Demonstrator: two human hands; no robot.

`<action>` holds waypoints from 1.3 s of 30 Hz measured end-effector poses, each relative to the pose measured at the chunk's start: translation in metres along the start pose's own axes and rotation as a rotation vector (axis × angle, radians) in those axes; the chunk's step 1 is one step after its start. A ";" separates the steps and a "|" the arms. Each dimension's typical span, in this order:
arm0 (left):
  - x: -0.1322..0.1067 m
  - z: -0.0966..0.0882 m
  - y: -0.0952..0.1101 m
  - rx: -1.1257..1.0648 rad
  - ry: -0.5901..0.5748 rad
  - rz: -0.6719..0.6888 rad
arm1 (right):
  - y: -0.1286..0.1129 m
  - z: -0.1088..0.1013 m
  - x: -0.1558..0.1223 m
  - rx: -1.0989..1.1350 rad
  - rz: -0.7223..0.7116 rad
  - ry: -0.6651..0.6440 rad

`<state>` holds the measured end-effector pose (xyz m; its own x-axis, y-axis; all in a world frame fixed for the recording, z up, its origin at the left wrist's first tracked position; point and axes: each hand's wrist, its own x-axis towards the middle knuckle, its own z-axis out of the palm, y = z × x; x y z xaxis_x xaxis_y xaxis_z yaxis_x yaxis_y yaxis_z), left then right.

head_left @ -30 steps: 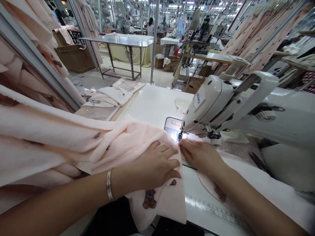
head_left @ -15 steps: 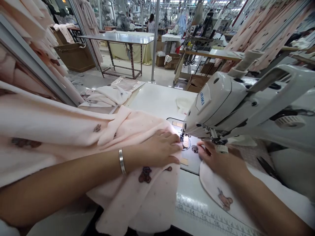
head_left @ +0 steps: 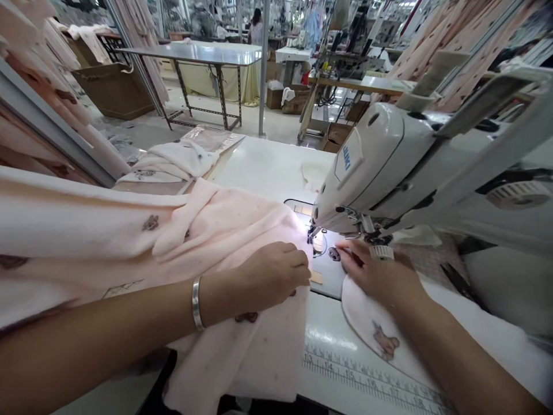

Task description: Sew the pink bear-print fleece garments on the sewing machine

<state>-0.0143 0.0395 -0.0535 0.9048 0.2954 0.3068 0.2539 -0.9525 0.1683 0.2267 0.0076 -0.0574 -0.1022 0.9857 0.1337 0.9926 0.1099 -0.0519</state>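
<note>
Pale pink fabric (head_left: 242,230) with brown bear prints spreads over the left of the sewing machine table, its right edge at the presser foot (head_left: 311,233). My left hand (head_left: 272,276), a silver bangle at its wrist, is closed on this fabric near its right edge; the fingertips are partly hidden. My right hand (head_left: 380,276) lies right of the needle plate under the white sewing machine head (head_left: 371,167). Its fingers reach out beside a dark round fitting (head_left: 334,254), with a gap between finger and thumb. A rounded white printed piece (head_left: 367,323) lies beneath my right wrist.
Black scissors (head_left: 462,285) lie right of my right hand. A printed ruler scale (head_left: 358,377) runs along the table's front. Folded white cloth (head_left: 173,161) sits at the back left. Beyond stand a metal table (head_left: 199,53) and a cardboard box (head_left: 112,89).
My left hand has drawn back slightly toward me from the presser foot, and its fingers have gone from flat to curled. My right hand stays beside the plate. The whole view has shifted a little.
</note>
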 end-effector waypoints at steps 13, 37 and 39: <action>0.026 0.007 -0.043 -0.050 0.132 -0.109 | 0.015 0.022 0.005 0.080 -0.069 0.086; 0.026 -0.005 -0.049 0.040 -0.026 -0.295 | -0.056 -0.008 -0.040 0.187 -0.733 0.187; 0.031 0.000 -0.060 0.074 -0.036 -0.255 | -0.045 -0.008 -0.039 0.148 -0.685 0.204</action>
<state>-0.0016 0.1060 -0.0538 0.8195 0.5252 0.2293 0.4985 -0.8507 0.1666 0.1861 -0.0372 -0.0528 -0.6688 0.6475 0.3653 0.6893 0.7242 -0.0218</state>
